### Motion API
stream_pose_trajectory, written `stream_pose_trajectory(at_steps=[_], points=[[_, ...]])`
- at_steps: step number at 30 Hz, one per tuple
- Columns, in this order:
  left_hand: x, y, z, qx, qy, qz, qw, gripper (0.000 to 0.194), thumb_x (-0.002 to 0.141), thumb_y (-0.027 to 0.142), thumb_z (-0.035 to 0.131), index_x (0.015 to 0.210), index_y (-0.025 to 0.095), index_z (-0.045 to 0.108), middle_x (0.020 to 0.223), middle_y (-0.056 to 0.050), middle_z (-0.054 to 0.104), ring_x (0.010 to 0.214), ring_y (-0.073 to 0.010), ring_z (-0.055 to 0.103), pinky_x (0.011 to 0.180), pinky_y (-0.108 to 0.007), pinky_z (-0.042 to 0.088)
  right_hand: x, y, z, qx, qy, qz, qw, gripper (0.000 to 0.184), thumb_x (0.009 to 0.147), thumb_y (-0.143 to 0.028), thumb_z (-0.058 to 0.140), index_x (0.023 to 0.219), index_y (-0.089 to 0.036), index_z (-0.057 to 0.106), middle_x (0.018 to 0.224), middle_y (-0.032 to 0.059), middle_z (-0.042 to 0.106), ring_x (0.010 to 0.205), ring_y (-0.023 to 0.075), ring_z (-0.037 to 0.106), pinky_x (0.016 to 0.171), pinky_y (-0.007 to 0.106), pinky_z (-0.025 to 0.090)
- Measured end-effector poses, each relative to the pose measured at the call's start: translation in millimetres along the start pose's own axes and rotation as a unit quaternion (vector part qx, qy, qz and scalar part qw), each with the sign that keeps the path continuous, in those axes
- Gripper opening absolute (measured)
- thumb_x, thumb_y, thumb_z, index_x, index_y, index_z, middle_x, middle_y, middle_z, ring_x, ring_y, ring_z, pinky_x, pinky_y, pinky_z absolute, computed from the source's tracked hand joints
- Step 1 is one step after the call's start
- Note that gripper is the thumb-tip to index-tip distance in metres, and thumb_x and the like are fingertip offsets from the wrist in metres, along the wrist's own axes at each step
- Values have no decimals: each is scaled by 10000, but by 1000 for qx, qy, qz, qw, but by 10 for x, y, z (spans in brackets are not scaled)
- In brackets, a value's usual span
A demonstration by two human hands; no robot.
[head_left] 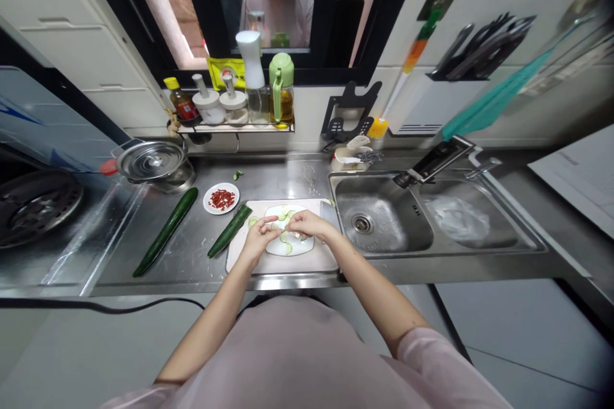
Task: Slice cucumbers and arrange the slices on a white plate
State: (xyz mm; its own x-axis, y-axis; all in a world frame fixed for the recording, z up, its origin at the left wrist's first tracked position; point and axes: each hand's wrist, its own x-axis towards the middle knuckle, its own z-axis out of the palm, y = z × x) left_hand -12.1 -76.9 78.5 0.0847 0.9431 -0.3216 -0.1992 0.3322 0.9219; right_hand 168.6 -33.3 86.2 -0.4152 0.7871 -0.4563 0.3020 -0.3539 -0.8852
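Left grip (261, 236) and right grip (307, 224) look narrow, nearly meeting over the plate (304, 247); I cannot tell what they hold. Slices (288, 248) lie there, seemingly being arranged; the next move probably wants a gentle release.

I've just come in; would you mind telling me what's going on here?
A person's left hand and right hand are close together over a plate of cucumber slices; whether they hold anything is unclear. The plate sits on a cutting board. A shorter cucumber lies over its left edge; farther left are a longer cucumber and a dish of red pieces.
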Motion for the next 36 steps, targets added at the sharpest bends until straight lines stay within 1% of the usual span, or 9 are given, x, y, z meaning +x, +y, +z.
stream_pose_trajectory(at_steps=[3,6,8,10,12,17,21,28,36], points=[[92,-196,-59,44,8,20,999,454,512,317,806,893,137,639,603,55,566,576,-74,521,607,-200,384,148,196,22,-54,29,-23,998,203,637,-313,716,595,-158,593,442,-66,516,374,43,393,386,159,276],[168,-391,-121,145,29,30,989,330,554,306,772,813,142,651,588,49,554,545,-79,495,584,-206,368,249,346,68,-156,66,-39,985,143,674,-261,702,631,-146,628,530,-30,595,470,68,488,466,171,335],[193,-477,-143,248,50,28,967,248,608,289,736,808,158,671,603,40,571,552,-86,497,588,-211,362,275,396,95,-274,69,-35,959,99,739,-243,656,718,-147,672,651,0,662,580,91,559,532,179,366],[199,-519,-140,348,61,16,935,191,660,273,699,830,187,693,651,28,619,596,-101,532,613,-217,366,276,416,119,-379,58,-23,923,127,800,-235,595,810,-160,697,788,26,703,692,111,600,591,189,381],[199,-528,-112,424,57,-2,904,163,695,261,672,850,222,705,722,21,673,677,-119,581,658,-225,378,270,424,139,-439,48,-12,897,160,827,-224,555,851,-168,703,881,51,713,776,135,617,633,205,387],[217,-538,-14,533,37,-35,844,141,748,271,619,857,280,708,860,24,730,862,-168,635,820,-279,381,286,439,183,-501,37,2,865,193,842,-207,523,888,-161,705,980,113,705,905,208,636,693,248,395],[244,-585,13,579,29,-47,814,151,770,281,584,855,284,709,894,5,741,925,-199,638,882,-326,353,320,445,216,-537,25,1,843,206,848,-205,518,914,-159,708,1003,124,704,953,240,640,714,266,408],[245,-624,14,625,22,-30,780,201,808,274,516,856,271,711,900,-30,738,936,-220,633,873,-362,325,336,465,276,-578,13,-12,816,215,866,-204,519,957,-139,702,1042,145,696,1006,246,631,782,288,435],[248,-667,36,648,24,-9,761,228,829,266,487,852,258,714,945,-59,712,986,-242,590,855,-378,329,334,445,343,-604,25,-20,796,254,868,-91,465,1002,-115,680,1078,158,670,1037,244,615,821,304,445]])
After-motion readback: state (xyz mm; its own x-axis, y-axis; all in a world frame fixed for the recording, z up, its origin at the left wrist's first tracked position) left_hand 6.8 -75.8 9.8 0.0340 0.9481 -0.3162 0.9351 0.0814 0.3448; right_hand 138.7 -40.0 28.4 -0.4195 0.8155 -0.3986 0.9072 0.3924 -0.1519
